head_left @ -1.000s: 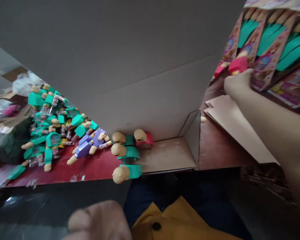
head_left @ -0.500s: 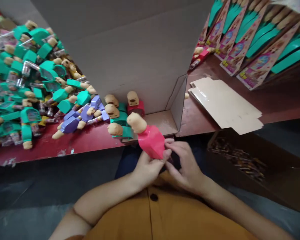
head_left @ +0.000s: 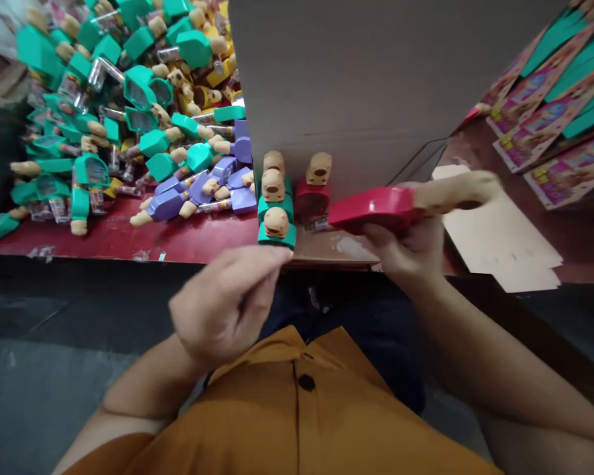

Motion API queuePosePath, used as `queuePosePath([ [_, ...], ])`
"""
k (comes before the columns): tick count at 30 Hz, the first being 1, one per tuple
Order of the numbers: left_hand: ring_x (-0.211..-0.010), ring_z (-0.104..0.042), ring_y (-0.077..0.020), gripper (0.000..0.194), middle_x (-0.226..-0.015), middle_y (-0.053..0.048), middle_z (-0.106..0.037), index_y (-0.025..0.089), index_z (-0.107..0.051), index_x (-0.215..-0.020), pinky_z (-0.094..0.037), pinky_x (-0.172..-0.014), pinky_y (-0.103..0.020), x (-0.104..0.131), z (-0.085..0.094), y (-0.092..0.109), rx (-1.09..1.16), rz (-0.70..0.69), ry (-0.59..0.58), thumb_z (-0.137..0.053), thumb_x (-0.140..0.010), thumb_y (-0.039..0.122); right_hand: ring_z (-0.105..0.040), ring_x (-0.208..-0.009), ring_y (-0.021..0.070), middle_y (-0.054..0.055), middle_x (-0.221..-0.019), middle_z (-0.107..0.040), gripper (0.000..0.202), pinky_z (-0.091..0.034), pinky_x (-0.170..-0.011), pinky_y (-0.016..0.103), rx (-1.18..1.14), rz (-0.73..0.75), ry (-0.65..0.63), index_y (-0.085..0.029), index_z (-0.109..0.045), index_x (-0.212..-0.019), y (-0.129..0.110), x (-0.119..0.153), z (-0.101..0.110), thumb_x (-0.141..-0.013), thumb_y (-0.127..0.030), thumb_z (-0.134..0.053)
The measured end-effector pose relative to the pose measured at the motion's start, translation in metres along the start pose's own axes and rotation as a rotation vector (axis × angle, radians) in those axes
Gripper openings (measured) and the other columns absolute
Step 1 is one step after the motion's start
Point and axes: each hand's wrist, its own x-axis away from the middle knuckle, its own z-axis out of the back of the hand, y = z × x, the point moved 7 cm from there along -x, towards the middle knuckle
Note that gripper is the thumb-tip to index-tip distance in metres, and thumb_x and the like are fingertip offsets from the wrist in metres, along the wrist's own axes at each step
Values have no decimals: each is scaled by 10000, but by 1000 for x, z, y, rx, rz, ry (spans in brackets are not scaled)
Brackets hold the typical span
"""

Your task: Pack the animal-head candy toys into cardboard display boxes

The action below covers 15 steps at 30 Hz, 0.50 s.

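My right hand (head_left: 416, 254) grips a red plastic toy (head_left: 373, 208) with a beige animal-head handle. The toy lies sideways over the open side of a cardboard box (head_left: 346, 86), its handle pointing right. My left hand (head_left: 228, 303) is closed, thumb and fingers together, just in front of the box's near edge. Whatever it may hold is hidden. By its fingertips stands a green toy (head_left: 277, 232), the nearest of several in a row inside the box. Another red toy (head_left: 313, 196) with a beige animal head stands beside that row.
Left of the box lies a heap of green toys (head_left: 141, 89) with clear tubes, and some purple toys (head_left: 165, 204). Flat cardboard pieces (head_left: 499, 244) rest on the red table (head_left: 202, 241) at right. Behind them stand printed display boxes (head_left: 569, 158) with green toys.
The red toy moved from between both hands to the right in my right hand alone, turning sideways. My left hand let go of it and moved left. The camera view shifted.
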Motion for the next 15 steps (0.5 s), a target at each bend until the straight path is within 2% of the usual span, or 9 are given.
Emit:
queuePosePath([
  [1,-916,-653,-110,332,-1011,6,-679,258,-580,-1139,-546,-853,-241,-11,9,0,-27,-45,39,-541,-863,78,-629,-826,231,21,-843,-636,251,-519,-819,432,19,20,-44,-257,-573,-894,5,-5,-7,-734,-417,-681],
  [3,-983,-632,-132,257,-1051,-2,-665,254,-598,-1123,-532,-881,-279,-35,8,1,-76,-166,9,-534,-891,162,-630,-788,228,26,-825,-641,265,-535,-755,421,66,33,-135,-245,-570,-904,10,-12,-22,-726,-405,-683],
  [5,-1068,-598,-169,239,-1115,-23,-641,228,-607,-1127,-515,-905,-337,-56,-10,4,-96,-320,-127,-513,-908,244,-631,-833,235,40,-882,-652,284,-535,-773,429,101,69,-176,-236,-560,-952,4,-18,-31,-739,-393,-661],
  [7,-1077,-586,-189,246,-1132,-47,-625,185,-636,-1088,-508,-895,-356,-70,-34,5,-109,-393,-302,-486,-908,262,-623,-914,246,53,-967,-652,296,-525,-820,441,102,99,-220,-238,-550,-988,-7,-25,-35,-752,-393,-638],
  [9,-1056,-591,-182,298,-1098,-43,-610,164,-648,-1071,-504,-880,-348,-81,-51,1,-130,-347,-401,-401,-921,234,-615,-936,253,49,-987,-648,300,-518,-837,444,89,77,-275,-247,-553,-978,-17,-31,-36,-749,-421,-641],
  [11,-1081,-573,-160,359,-1106,-36,-576,160,-611,-1151,-494,-885,-318,-87,-56,-3,-109,-258,-419,-330,-932,204,-611,-903,250,34,-943,-643,294,-517,-827,440,86,25,-319,-259,-562,-938,-21,-36,-38,-732,-442,-665],
  [13,-1097,-558,-170,340,-1118,-30,-568,194,-605,-1171,-486,-899,-328,-90,-55,-6,-99,-207,-381,-371,-924,197,-601,-885,247,27,-916,-630,261,-512,-825,438,88,-4,-349,-268,-568,-902,-20,-37,-41,-726,-428,-676],
  [15,-1045,-578,-201,234,-1070,-33,-594,216,-676,-1028,-500,-879,-347,-89,-56,-12,-118,-152,-389,-490,-886,208,-583,-896,256,35,-919,-614,251,-497,-832,457,83,-17,-346,-269,-573,-904,-13,-33,-45,-715,-391,-681],
])
